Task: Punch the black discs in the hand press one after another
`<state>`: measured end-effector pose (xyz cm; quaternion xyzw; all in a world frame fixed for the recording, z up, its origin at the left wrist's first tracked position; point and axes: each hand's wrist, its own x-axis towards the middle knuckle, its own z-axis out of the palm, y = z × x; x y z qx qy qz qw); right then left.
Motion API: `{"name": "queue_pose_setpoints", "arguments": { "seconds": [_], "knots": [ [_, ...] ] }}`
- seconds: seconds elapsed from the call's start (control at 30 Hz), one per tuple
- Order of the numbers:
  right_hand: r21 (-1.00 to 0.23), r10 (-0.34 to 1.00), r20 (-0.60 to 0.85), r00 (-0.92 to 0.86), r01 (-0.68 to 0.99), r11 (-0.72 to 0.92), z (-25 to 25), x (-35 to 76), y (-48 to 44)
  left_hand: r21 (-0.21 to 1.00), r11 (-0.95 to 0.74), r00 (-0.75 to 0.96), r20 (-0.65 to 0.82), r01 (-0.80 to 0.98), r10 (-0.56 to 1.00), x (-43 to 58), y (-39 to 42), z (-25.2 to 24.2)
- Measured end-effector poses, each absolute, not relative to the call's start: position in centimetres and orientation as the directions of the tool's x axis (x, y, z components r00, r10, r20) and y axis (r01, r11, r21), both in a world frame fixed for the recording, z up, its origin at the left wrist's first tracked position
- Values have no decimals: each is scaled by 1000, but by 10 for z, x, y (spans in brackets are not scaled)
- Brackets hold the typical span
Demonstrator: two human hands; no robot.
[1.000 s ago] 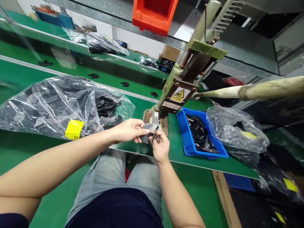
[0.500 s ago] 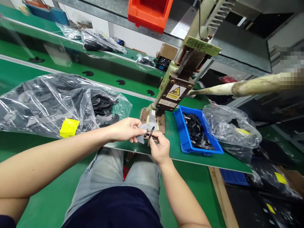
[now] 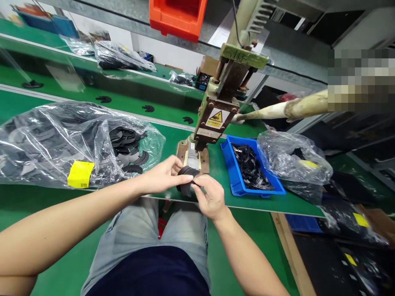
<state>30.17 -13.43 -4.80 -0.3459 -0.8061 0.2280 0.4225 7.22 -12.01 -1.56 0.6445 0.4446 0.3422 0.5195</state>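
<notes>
Between my two hands is a dark, curved plastic piece (image 3: pixel 185 190), held just in front of the hand press (image 3: pixel 212 119). My left hand (image 3: pixel 165 177) grips it from the left, thumb on top and fingers behind. At the piece's right end, my right hand (image 3: pixel 212 198) pinches with thumb and fingertips; whether a smaller part is also in that pinch is hidden. Behind the hands sits the metal base (image 3: pixel 203 162) of the press. Left of it, a clear plastic bag (image 3: pixel 49 139) lies open with many similar curved pieces (image 3: pixel 126 142) inside.
A blue bin (image 3: pixel 236 190) of small black parts stands right of the press, beside another clear bag (image 3: pixel 293 164). The press lever (image 3: pixel 286 107) reaches out to the right. Several black pieces (image 3: pixel 148 108) lie on the green strip behind. An orange bin (image 3: pixel 177 24) hangs above.
The curved piece has turned from its grey face to a dark side, and my hands have come together on it. The view has shifted slightly, moving the press left in the picture.
</notes>
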Motion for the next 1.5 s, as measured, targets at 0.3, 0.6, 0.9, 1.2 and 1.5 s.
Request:
{"name": "queue_pose_setpoints", "arguments": {
  "seconds": [0.3,0.6,0.9,1.2,1.5],
  "knots": [
    [-835,903,168,-395,429,343,-16,331,-135,994,64,456,-95,83,885,73,-120,-49],
    [-535,968,248,-34,828,166,22,390,46,637,-375,363,157,674,918,42,-125,-117],
    [-238,962,274,7,969,61,35,420,137,514,-475,425,222,714,878,43,-126,-123],
    [-68,971,-232,-59,997,45,-15,493,44,473,-489,442,215,733,871,46,-129,-123],
    [-91,976,-208,-62,995,44,-30,491,10,484,-465,423,202,741,883,46,-134,-121]
  ]
}}
